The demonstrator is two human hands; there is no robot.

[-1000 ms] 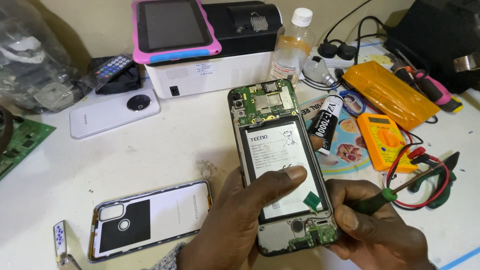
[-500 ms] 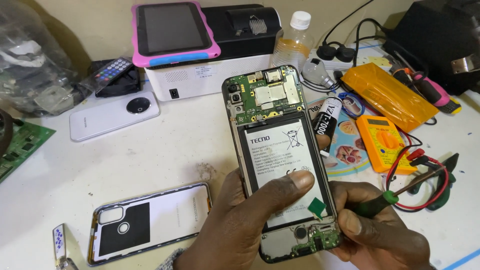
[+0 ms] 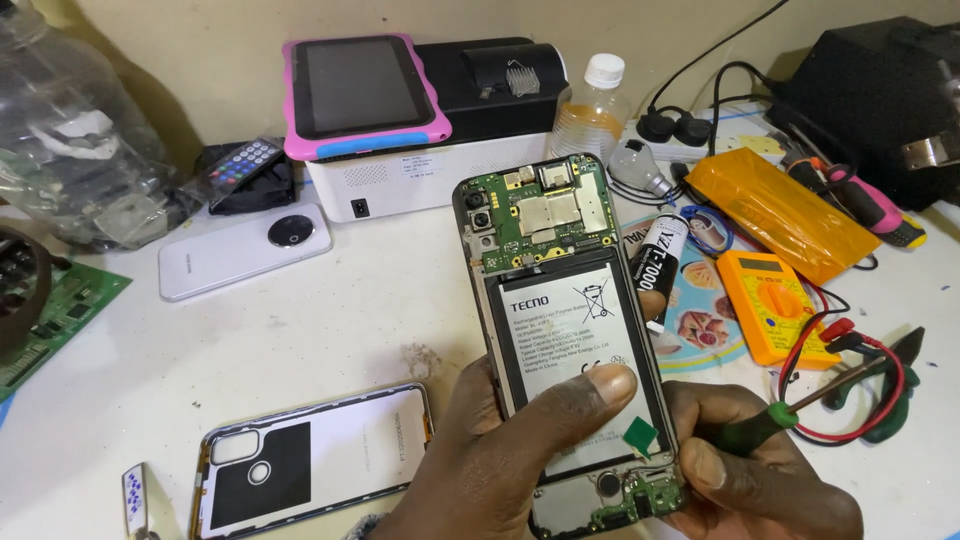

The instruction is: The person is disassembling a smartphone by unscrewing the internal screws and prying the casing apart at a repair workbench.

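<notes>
The opened phone [image 3: 570,330] sits upright in the left hand [image 3: 500,460], lifted above the white table [image 3: 380,320] at about five o'clock in the view, its back cover off. The left hand is closed around its lower half, thumb pressed flat on the white battery [image 3: 560,340]. The right hand [image 3: 760,480] at four o'clock is wrapped around a green-handled screwdriver [image 3: 775,420], whose shaft points out toward two o'clock, away from the phone. The phone shows a green circuit board [image 3: 545,215] with metal shields at its twelve o'clock end, camera lenses at the upper left, a dark frame, a small green tab near the battery's lower right corner, and a smaller board at the bottom edge. I judge that a slip of the screwdriver tip could scratch a board or puncture the battery, and thumb pressure might flex the battery. The removed back cover [image 3: 310,460] lies at eight o'clock, near the table edge. An orange meter [image 3: 775,305] with red leads lies at three o'clock.
</notes>
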